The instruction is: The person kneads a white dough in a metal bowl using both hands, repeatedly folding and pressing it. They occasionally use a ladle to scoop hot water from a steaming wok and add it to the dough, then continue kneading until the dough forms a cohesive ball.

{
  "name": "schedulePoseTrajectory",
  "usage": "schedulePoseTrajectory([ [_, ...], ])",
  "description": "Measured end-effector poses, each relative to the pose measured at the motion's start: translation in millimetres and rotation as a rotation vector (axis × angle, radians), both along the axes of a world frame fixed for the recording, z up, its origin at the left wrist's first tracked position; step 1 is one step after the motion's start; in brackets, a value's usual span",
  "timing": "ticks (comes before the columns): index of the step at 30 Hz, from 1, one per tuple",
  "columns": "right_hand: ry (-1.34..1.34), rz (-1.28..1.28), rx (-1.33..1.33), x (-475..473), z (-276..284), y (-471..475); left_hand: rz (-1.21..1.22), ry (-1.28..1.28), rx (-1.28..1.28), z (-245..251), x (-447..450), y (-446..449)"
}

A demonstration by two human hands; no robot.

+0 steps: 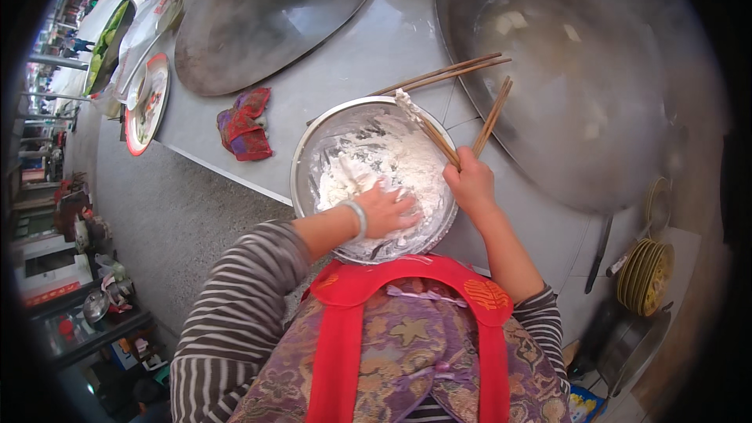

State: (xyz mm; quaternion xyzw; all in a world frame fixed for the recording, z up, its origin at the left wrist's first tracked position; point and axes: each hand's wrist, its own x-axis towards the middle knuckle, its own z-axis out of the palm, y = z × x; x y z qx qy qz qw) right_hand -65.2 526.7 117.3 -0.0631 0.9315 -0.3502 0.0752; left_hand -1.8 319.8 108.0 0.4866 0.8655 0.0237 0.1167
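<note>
A round metal bowl (320, 144) of white flour (405, 158) stands on the grey tiled countertop right in front of me. My left hand (385, 211), with a pale bangle at the wrist, is down in the flour, fingers spread; what lies under the palm is hidden. My right hand (473, 182), at the bowl's right rim, grips wooden chopsticks (490, 120) that fan out in a V. One arm of the V reaches over the bowl, a lump of white dough or flour (406, 103) stuck to its tip. Flour also coats the bowl's inner wall.
A large steaming wok (461, 35) holds liquid and pale pieces. More chopsticks (452, 69) lie between bowl and wok. Farther left are a second large wok or lid (264, 17), a folded patterned cloth (245, 126) and a red-rimmed dish (136, 144). Yellow plates (643, 276) stand at right.
</note>
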Motion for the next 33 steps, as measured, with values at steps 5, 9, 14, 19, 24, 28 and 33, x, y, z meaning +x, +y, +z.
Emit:
schedulePoseTrajectory([
  [5,0.036,-0.027,0.073,-13.1,1.0,4.5,0.271,-0.080,0.098,-11.2,-41.0,33.2],
  [9,0.021,0.058,0.211,-22.5,19.0,12.4,0.581,-0.114,0.158,11.7,-52.9,40.2],
  [14,0.149,0.217,0.330,1.1,61.7,32.8,0.729,-0.078,0.179,55.1,-31.5,-18.7],
  [19,0.149,0.368,0.443,15.6,77.7,7.6,0.578,0.150,0.359,58.7,-39.1,-19.3],
  [24,0.166,0.388,0.444,27.0,85.5,-10.6,0.412,-0.124,-0.022,41.5,-73.9,-0.4],
  [28,0.145,0.288,0.460,41.3,93.8,9.3,0.481,-0.105,-0.198,35.7,-109.1,-34.1],
  [33,0.175,0.234,0.506,22.4,75.6,4.2,0.643,0.007,0.036,35.4,-99.3,-50.2],
])
